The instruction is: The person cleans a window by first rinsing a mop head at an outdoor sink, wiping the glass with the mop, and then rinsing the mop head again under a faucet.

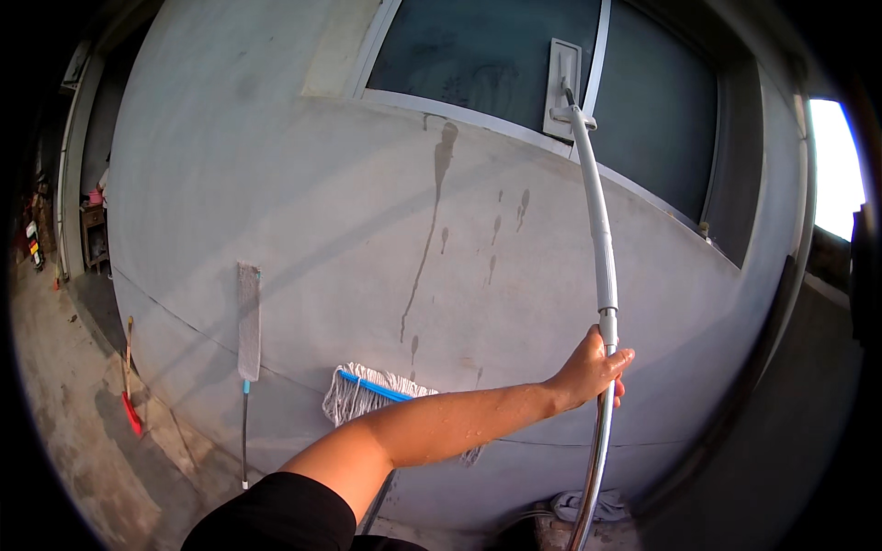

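Holding a long pole (597, 220) in the left hand (593, 369), with fingers curled around the silver part, just under the white part, and with the thumb on the near side, pointing right. Cannot see the right hand, so cannot tell its state. Reaching with the pole from the lower edge all the way up to the window (487, 55). On top of the pole, a flat white head (557, 87), up against the dark glass, low down at the right side of the left pane, just beside the white frame bar (599, 57). In the window, 2 big panes.

Along the bare arm (459, 424), small water drops. At the lower edge, a black sleeve (276, 519).

Under the window, a big gray wall (230, 138) with long, dark, wet-looking marks (445, 151). Behind the arm, a mop (377, 384) with white strings and a blue bar, partly hidden. Farther left, a flat gray pad (249, 321) on a thin dark stick, standing pad-end up by the wall. Farther left again, a tool with a red end (132, 415) and a wooden stick, tilted, red end down. Near the low end of the pole, something gray and folded (588, 505), maybe cloth.

Far left, a small brown table (94, 220) with something pink (95, 196) on top. Far right, a bright opening (836, 165).
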`<move>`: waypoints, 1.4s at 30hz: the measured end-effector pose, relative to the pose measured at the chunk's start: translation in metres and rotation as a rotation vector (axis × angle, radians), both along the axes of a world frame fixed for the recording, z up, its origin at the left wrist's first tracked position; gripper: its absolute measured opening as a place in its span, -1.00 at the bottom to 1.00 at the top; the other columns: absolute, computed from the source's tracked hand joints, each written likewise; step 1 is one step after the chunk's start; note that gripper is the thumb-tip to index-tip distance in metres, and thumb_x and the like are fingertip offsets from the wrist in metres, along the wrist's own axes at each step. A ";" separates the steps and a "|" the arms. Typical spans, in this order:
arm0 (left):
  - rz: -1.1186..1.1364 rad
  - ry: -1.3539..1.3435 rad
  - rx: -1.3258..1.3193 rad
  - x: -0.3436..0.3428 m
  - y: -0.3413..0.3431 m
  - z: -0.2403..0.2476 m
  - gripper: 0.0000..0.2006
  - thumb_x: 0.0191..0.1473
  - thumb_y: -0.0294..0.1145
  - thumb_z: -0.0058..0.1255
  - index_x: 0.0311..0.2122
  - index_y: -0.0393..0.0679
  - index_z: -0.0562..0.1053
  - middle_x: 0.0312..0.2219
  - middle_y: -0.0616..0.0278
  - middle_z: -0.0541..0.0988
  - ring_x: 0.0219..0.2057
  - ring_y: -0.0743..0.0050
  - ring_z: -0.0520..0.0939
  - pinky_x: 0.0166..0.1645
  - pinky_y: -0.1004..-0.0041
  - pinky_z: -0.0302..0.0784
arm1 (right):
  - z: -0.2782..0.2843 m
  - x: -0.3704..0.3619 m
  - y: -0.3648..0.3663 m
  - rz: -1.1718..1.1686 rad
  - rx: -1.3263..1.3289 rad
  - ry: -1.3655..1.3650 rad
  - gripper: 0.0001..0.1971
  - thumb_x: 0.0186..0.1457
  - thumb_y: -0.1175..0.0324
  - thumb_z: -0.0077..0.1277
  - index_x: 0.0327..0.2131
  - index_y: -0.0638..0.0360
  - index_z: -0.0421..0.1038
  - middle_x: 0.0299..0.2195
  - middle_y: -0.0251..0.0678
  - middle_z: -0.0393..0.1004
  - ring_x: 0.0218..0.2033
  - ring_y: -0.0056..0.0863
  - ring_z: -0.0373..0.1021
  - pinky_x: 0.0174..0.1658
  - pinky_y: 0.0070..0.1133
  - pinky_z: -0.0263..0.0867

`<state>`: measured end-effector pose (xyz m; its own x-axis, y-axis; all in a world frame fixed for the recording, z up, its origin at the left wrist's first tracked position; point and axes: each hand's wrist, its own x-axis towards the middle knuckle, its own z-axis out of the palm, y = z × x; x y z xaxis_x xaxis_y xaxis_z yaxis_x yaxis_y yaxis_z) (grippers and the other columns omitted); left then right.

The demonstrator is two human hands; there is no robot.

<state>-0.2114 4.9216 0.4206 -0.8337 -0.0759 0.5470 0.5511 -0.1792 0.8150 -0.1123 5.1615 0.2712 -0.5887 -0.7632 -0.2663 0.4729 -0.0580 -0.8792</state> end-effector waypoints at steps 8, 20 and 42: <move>0.083 0.031 0.004 0.023 -0.023 -0.012 -0.66 0.06 -0.25 -0.12 -0.25 -0.23 0.06 -0.54 0.25 0.28 -0.67 0.56 0.44 -0.64 0.51 0.48 | 0.000 0.010 -0.012 0.051 0.072 0.055 -0.60 0.07 -0.11 -0.25 -0.52 0.03 0.17 -0.81 -0.45 0.03 -0.85 -0.69 -0.14 -0.80 -0.71 -0.23; 0.595 0.019 0.051 0.123 -0.199 -0.021 -0.78 0.03 -0.43 -0.13 -0.33 -0.22 0.09 -0.61 0.24 0.28 -0.77 0.55 0.38 -0.74 0.47 0.42 | -0.025 0.005 -0.182 0.543 0.100 0.039 -0.54 0.09 -0.18 -0.41 -0.50 0.02 0.18 -0.80 -0.47 0.02 -0.86 -0.65 -0.09 -0.80 -0.68 -0.13; 0.311 -0.126 -0.145 0.010 -0.033 -0.029 -0.65 0.01 -0.41 -0.23 -0.20 -0.43 0.01 -0.56 0.14 0.29 -0.71 0.48 0.45 -0.69 0.47 0.47 | -0.047 0.007 -0.050 -0.083 -0.014 0.021 -0.59 0.11 -0.11 -0.33 -0.62 -0.04 0.10 -0.82 -0.52 -0.04 -0.85 -0.68 -0.13 -0.81 -0.72 -0.25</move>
<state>-0.2011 4.8887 0.3913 -0.8443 -0.2657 0.4653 0.4549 0.1035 0.8845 -0.1049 5.1113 0.2243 -0.6552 -0.7152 -0.2434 0.4477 -0.1081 -0.8876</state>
